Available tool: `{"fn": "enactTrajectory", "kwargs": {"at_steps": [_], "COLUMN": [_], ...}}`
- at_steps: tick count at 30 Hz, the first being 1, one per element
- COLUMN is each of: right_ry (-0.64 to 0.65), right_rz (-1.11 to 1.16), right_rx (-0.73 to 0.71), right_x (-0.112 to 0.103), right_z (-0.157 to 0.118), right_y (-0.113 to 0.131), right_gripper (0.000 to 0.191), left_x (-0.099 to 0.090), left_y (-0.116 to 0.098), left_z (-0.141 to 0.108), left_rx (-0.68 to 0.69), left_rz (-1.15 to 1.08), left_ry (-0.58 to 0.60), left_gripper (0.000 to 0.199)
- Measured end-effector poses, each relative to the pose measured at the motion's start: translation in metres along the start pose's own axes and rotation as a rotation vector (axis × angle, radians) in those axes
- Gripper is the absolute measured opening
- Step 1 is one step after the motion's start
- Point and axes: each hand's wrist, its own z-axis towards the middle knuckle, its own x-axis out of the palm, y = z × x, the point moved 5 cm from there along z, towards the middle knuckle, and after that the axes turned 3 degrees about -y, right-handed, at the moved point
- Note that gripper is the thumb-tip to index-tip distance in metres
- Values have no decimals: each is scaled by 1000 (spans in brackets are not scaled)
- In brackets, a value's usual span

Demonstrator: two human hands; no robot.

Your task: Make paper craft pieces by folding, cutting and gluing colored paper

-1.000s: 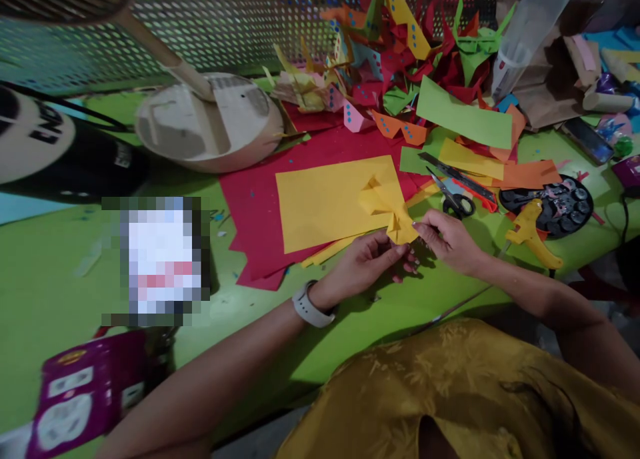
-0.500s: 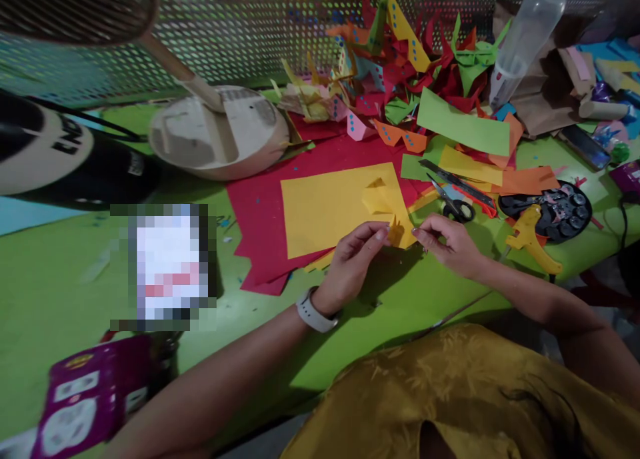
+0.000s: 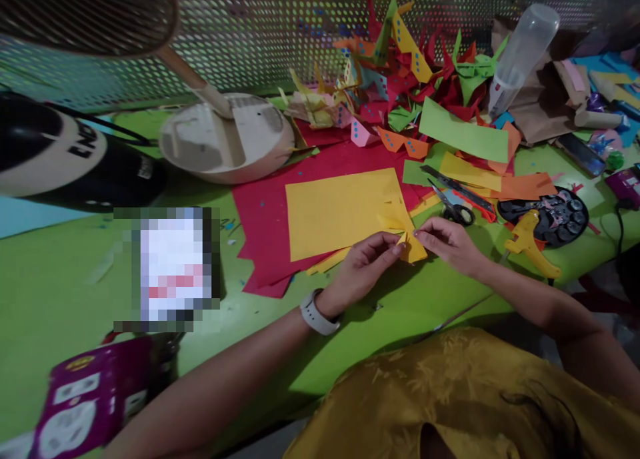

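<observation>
A small folded piece of yellow paper [image 3: 414, 248] is between my two hands, just above the table's near side. My left hand [image 3: 367, 265], with a pale watch on its wrist, pinches the folded paper from the left. From the right, my right hand [image 3: 446, 244] pinches its edge with thumb and forefinger. Behind them lies a flat yellow sheet [image 3: 335, 212], resting on a larger red sheet [image 3: 260, 245]. Black-handled scissors [image 3: 456, 211] and a cutter knife [image 3: 463, 191] lie beyond my right hand.
A yellow glue gun [image 3: 533, 245] rests at the right beside a black tray [image 3: 565, 219]. Folded coloured paper shapes [image 3: 395, 92] pile up at the back near a plastic bottle [image 3: 525, 55]. A round white dish [image 3: 225, 139], a black tumbler [image 3: 75, 152] and a purple pouch [image 3: 95, 392] stand leftward.
Both hands still hold the yellow folded paper, which has turned and shifted slightly right and down. The left hand has moved a little to the right. The view has shifted slightly.
</observation>
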Motion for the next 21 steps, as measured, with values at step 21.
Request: {"fn": "enactTrajectory", "kwargs": {"at_steps": [21], "right_ry": [215], "right_rz": [-168], "right_rx": [33], "right_x": [-6], "right_z": [1], "right_y": [-3], "right_gripper": [29], "left_x": [-25], "left_y": [-20], "left_z": [9], "left_rx": [350], "left_rz": [-5], "left_ry": [-301], "left_gripper": [20]}}
